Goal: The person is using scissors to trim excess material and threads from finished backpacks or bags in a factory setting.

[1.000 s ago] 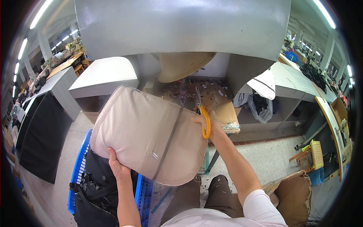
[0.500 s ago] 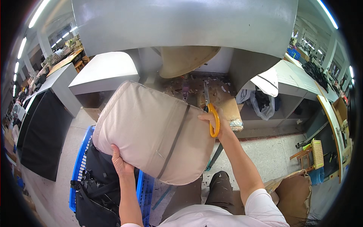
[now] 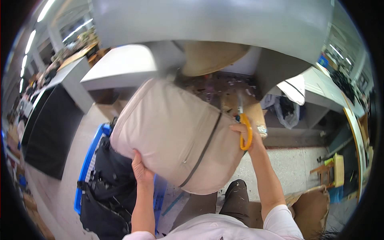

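Note:
A large beige fabric bag piece (image 3: 168,132) with rounded corners and a dark strip across it is held up at a tilt before me. My left hand (image 3: 143,170) grips its lower left edge, thumb on top and the other fingers hidden beneath. At its right edge, my right hand (image 3: 254,138) is closed around yellow-handled scissors (image 3: 247,136), blades pointing away from me. The right thumb also lies on the fabric, and the remaining fingers are mostly hidden.
A grey metal housing (image 3: 212,24) overhangs a cavity littered with scraps. On the left, a blue crate (image 3: 89,160) holds black bags (image 3: 108,180). White-topped benches (image 3: 124,62) flank the housing. To the right are a small wooden stool (image 3: 338,170) and an open cardboard box (image 3: 312,212).
The bag piece, both hands and the scissors appear further right in the picture. The surroundings have shifted too, as my view turned slightly. Both grips stay the same.

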Demonstrator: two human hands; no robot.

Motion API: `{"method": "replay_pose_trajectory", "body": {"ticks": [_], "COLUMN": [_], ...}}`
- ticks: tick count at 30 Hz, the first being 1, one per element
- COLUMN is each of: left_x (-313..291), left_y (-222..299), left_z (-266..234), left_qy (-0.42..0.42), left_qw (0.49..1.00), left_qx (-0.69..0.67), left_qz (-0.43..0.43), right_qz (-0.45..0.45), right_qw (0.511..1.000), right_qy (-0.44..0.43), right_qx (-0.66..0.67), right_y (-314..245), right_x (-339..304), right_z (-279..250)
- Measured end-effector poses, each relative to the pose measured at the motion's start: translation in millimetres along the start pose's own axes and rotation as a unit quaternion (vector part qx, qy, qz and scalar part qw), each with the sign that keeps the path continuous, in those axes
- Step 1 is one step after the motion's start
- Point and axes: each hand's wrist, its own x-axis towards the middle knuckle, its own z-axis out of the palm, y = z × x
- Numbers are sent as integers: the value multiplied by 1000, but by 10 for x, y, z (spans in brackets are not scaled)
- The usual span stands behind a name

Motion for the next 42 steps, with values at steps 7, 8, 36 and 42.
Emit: {"method": "replay_pose_trajectory", "body": {"ticks": [7, 8, 36, 42], "left_x": [-637, -774, 298, -23], "left_y": [-45, -20, 2118, -264], "left_z": [-221, -246, -1516, -1845], "left_qy": [78, 71, 125, -235], "left_qw": [992, 991, 877, 652], "left_qx": [94, 112, 460, 720], "left_qz": [8, 0, 66, 45], "right_qz": [-98, -127, 15, -37], "right_qw": [992, 989, 959, 774], "right_qy": [-15, -50, 127, 559], "right_qx": [-79, -52, -254, -295], "right_y": [90, 123, 765, 436], "right_x": [-391, -488, -2370, -3680], "right_z": [52, 98, -1282, -2742]}}
